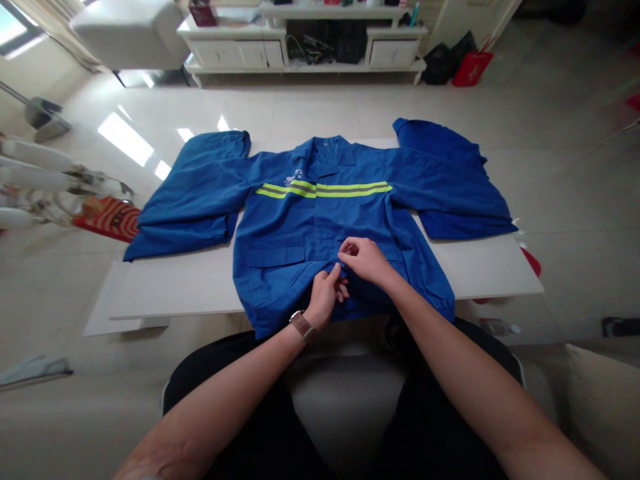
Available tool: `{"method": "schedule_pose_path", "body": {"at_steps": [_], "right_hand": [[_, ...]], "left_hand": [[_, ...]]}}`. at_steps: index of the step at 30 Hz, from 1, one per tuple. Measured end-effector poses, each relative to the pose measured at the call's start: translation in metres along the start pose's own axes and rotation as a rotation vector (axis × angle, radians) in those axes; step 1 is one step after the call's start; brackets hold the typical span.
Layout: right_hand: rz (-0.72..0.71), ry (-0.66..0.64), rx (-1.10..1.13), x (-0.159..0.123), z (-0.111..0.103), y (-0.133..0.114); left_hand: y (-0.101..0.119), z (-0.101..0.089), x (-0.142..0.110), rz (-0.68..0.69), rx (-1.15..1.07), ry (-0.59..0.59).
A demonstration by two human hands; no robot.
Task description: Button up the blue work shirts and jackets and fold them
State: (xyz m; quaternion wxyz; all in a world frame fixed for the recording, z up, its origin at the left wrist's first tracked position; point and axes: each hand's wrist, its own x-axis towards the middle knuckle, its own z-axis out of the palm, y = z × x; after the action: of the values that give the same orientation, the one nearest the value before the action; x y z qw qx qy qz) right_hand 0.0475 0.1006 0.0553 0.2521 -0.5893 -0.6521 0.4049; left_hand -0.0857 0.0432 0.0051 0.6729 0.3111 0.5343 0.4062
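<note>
A blue work jacket (pixel 300 220) with two yellow-green reflective stripes across the chest lies face up on a white table (pixel 480 267), sleeves spread to both sides. My left hand (pixel 327 293), with a brown-strapped watch on the wrist, pinches the front placket of the jacket near its hem. My right hand (pixel 365 259) is closed on the same placket edge just above and to the right, fingers pressed together on the cloth. The hem hangs over the table's near edge toward my lap.
A white TV cabinet (pixel 305 40) stands at the back, with red and black bags (pixel 463 63) to its right. A red striped item (pixel 107 217) and a white appliance (pixel 35 180) sit on the floor at left. A glossy tiled floor surrounds the table.
</note>
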Motion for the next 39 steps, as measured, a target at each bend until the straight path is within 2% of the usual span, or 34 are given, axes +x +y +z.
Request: {"method": "schedule_pose_path", "body": {"at_steps": [3, 5, 9, 15, 23, 27, 31, 36, 39], "right_hand": [[-0.068, -0.142, 0.069, -0.002, -0.008, -0.001], [-0.107, -0.181, 0.041, -0.004, -0.015, 0.0], [-0.116, -0.145, -0.06, -0.005, -0.022, 0.002], [-0.184, -0.15, -0.086, -0.004, -0.017, 0.002], [-0.112, -0.014, -0.157, -0.004, -0.006, 0.002], [-0.085, 0.025, -0.185, -0.006, -0.001, 0.001], [-0.12, 0.059, -0.223, -0.008, 0.001, -0.003], [-0.182, 0.059, -0.277, -0.008, 0.001, -0.006], [-0.151, 0.066, -0.271, -0.007, 0.002, -0.005]], "left_hand": [[0.004, -0.002, 0.003, 0.079, 0.003, 0.019], [0.008, -0.003, 0.004, 0.137, 0.032, 0.027], [0.012, -0.004, 0.005, 0.17, 0.078, 0.022], [0.016, -0.003, -0.003, 0.239, 0.196, 0.022], [0.017, -0.001, -0.012, 0.299, 0.241, 0.047], [0.011, -0.003, -0.01, 0.254, 0.205, 0.029], [0.006, -0.002, -0.003, 0.128, -0.018, -0.031], [0.012, -0.001, 0.0, 0.024, -0.286, 0.077], [0.017, -0.002, -0.001, -0.027, -0.33, 0.055]]}}
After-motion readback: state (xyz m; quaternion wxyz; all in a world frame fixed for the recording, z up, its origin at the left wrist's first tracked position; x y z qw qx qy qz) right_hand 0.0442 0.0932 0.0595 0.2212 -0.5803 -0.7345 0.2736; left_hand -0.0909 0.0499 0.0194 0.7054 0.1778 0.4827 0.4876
